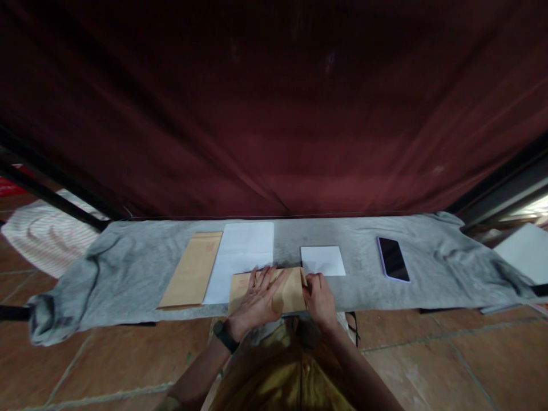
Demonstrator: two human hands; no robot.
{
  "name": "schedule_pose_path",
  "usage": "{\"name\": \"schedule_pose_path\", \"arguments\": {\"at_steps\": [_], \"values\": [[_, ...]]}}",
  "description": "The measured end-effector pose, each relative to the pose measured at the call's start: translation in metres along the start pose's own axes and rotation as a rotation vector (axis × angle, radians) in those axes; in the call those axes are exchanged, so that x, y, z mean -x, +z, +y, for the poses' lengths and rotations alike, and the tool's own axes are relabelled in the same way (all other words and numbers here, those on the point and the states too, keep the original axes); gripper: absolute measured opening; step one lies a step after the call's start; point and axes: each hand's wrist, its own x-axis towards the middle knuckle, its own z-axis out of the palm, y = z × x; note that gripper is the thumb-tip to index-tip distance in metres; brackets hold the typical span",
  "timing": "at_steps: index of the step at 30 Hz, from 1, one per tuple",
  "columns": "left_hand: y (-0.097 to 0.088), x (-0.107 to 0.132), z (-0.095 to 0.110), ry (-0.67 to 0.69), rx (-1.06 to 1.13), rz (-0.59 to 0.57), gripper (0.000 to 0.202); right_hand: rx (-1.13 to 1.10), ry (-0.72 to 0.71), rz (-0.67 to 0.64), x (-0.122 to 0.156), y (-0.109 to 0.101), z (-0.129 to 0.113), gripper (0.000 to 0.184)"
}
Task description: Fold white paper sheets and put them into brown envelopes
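A brown paper envelope point(289, 292) lies crosswise at the near edge of the grey cloth, right in front of me. My left hand point(259, 299) rests flat on it with the fingers spread. At the envelope's right end, my right hand point(318, 297) has its fingers curled and pressed together on the edge, beside the raised flap. Just beyond that hand lies a folded white paper point(323, 261). Larger white sheets point(244, 245) lie to the left, partly beneath the envelope. Farther left is a second stack of brown envelopes point(192, 271).
Grey cloth point(137, 268) covers the narrow table. A phone point(394, 260) with a purple edge lies on the right. Dark red fabric point(274, 142) hangs along the far side. Dark metal bars point(51, 194) stand at the left, above a tiled floor point(406, 342).
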Motion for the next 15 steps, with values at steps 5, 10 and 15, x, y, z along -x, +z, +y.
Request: {"name": "schedule_pose_path", "arguments": {"at_steps": [5,10,15], "values": [[0.008,0.001,-0.004,0.013,0.007,0.024,0.11,0.2,-0.059,-0.249,-0.006,-0.012,-0.009,0.019],[0.012,0.002,-0.005,0.025,0.025,0.041,0.11,-0.023,0.072,-0.406,-0.016,-0.013,-0.013,0.027],[0.011,0.002,-0.006,0.024,0.05,0.023,0.113,-0.616,0.107,-0.553,-0.026,-0.012,-0.017,0.024]]}}
